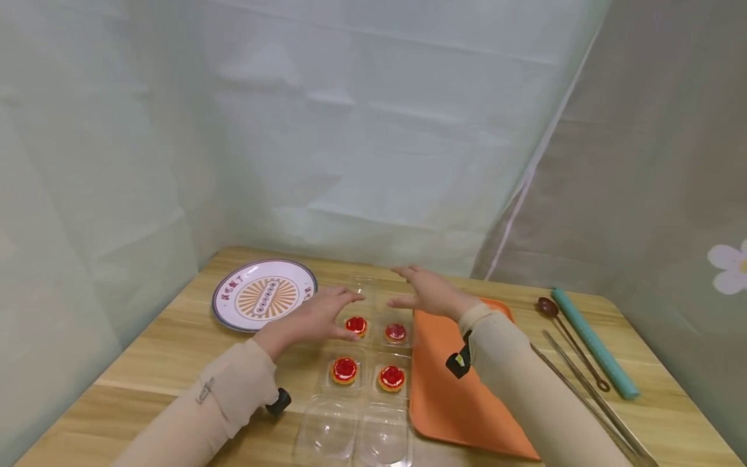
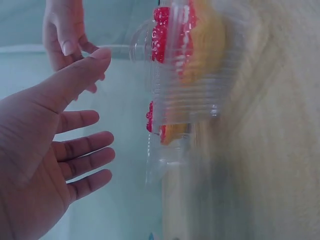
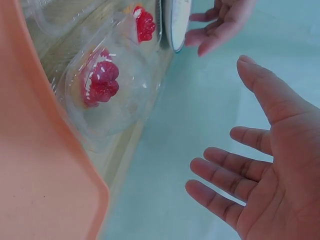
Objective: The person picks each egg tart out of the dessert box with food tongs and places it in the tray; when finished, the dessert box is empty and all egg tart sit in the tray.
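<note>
Red-topped tarts sit in clear plastic clamshell boxes in two rows. A domed lid [image 3: 132,75] covers the back right tart [image 1: 395,333]. The back left tart [image 1: 356,326] is uncovered, with a clear lid [image 1: 363,285] behind it. Nearer me, the front left tart [image 1: 344,370] and front right tart [image 1: 391,378] lie in boxes whose lids [image 1: 328,425] are folded out toward me. My left hand [image 1: 315,314] hovers beside the back left tart, fingers spread and holding nothing. Above the back right box, my right hand [image 1: 432,293] is likewise empty, thumb apart from the fingers.
A patterned white plate [image 1: 265,295] lies at the back left. Right of the boxes is an orange tray [image 1: 449,389], partly beneath my right forearm. Farther right lie metal tongs [image 1: 601,395], a brown long-handled spoon [image 1: 547,307] and a teal rod [image 1: 595,344]. Pale curtains hang behind the table.
</note>
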A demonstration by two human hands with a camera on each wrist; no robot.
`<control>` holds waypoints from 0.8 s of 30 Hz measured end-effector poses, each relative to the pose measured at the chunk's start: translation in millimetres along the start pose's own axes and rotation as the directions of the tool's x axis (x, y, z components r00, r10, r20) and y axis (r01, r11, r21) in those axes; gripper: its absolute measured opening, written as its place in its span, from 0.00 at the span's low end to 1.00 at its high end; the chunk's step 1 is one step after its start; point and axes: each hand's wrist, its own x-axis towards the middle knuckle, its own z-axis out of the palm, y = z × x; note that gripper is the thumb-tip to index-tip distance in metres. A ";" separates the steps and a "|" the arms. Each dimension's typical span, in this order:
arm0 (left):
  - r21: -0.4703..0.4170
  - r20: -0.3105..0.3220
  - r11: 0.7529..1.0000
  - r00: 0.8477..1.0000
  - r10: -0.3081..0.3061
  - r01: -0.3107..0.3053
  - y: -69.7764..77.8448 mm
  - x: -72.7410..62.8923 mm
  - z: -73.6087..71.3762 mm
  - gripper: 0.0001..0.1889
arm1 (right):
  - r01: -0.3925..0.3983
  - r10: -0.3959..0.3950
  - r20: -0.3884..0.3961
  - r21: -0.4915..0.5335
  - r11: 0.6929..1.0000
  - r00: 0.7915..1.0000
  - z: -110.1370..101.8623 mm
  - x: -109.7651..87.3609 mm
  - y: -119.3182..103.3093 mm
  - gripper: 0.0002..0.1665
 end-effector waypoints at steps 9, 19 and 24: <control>0.008 0.058 1.000 0.998 0.011 -0.011 2.5 14.0 -2.3 0.39 | 0.026 -0.027 -0.039 -0.026 0.999 0.999 1.1 -15.1 -2.4 0.48; 0.021 0.085 0.998 0.995 0.061 -0.063 1.9 35.1 9.1 0.38 | 0.091 -0.090 -0.047 0.016 0.996 0.995 16.1 -25.1 -3.1 0.43; 0.036 0.101 0.997 0.992 0.069 -0.073 4.2 40.4 14.5 0.39 | 0.070 -0.070 -0.049 -0.001 0.998 0.996 26.0 -26.6 -1.1 0.39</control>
